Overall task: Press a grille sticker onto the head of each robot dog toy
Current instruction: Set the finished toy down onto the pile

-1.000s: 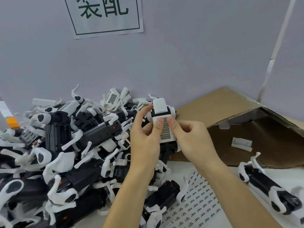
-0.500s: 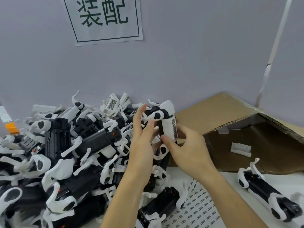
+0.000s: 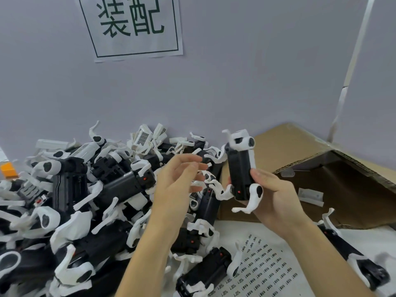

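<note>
**Black-and-white toy held clear of the heap**

Black plastic body, white legs: the robot dog toy [image 3: 241,168] stands upright in the right hand [image 3: 276,196], lifted above the bench [image 3: 364,239] with its underside turned toward us. The right fingers [image 3: 260,175] curl round the body's lower half, so the grip looks made for carrying it rather than working on it. Its head is turned away, and I cannot tell from here whether a grille sticker sits on it.

The left hand [image 3: 177,181] hangs just beside the toy, touching nothing, fingers loosely spread and blurred. It looks freed up for whatever comes next.

To the left, a big pile of robot dog toys [image 3: 85,200] is banked against the wall, close enough to reach. One there shows a grille sticker [image 3: 143,138] on its head. Right under the wrists lies the sticker sheet [image 3: 263,269], handy for peeling. Another toy [image 3: 355,262] lies apart at the right, near an open cardboard box [image 3: 321,179].

The bench is white; the wall [image 3: 235,82] behind is pale lilac-grey, carrying a paper sign [image 3: 130,26] with two green characters.
</note>
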`<state>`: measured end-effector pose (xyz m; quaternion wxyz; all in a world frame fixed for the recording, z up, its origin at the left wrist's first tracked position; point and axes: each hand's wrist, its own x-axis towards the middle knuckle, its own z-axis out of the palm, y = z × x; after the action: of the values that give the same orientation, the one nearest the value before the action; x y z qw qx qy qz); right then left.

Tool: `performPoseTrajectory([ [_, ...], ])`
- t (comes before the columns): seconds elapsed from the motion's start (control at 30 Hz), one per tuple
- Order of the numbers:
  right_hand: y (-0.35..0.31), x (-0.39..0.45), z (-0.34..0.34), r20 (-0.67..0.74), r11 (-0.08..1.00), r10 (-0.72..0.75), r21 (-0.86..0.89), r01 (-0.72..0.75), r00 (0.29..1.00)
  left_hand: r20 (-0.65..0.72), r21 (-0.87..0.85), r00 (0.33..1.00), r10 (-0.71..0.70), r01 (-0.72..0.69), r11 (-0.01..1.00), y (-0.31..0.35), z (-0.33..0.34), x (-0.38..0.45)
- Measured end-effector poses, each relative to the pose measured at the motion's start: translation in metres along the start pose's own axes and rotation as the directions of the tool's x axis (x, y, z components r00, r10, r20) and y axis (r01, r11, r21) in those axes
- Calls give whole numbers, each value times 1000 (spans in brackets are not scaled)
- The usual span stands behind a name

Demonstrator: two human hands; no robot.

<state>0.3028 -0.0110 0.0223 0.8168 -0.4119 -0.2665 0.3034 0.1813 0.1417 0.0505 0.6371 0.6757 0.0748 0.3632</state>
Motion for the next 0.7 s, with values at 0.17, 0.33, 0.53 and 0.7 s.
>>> performPoseTrajectory([
  [0.17, -6, 1, 7, -19, 754, -292, -620, 218, 956, 108, 110, 993, -44, 32, 993, -3, 1, -5],
  [0.33, -14, -4, 13, 71, 475, -375, -841, 258, 924, 133, 30, 991, -28, 24, 999, -1, 1, -5],
  [0.53, -10, -4, 25, 166, 296, -411, -906, 303, 896, -41, -313, 981, -190, 168, 935, 2, 11, -4],
  [0.7, -16, -4, 25, 169, 150, -328, -962, 228, 929, -140, -338, 965, -222, 164, 927, 4, 13, -4],
])
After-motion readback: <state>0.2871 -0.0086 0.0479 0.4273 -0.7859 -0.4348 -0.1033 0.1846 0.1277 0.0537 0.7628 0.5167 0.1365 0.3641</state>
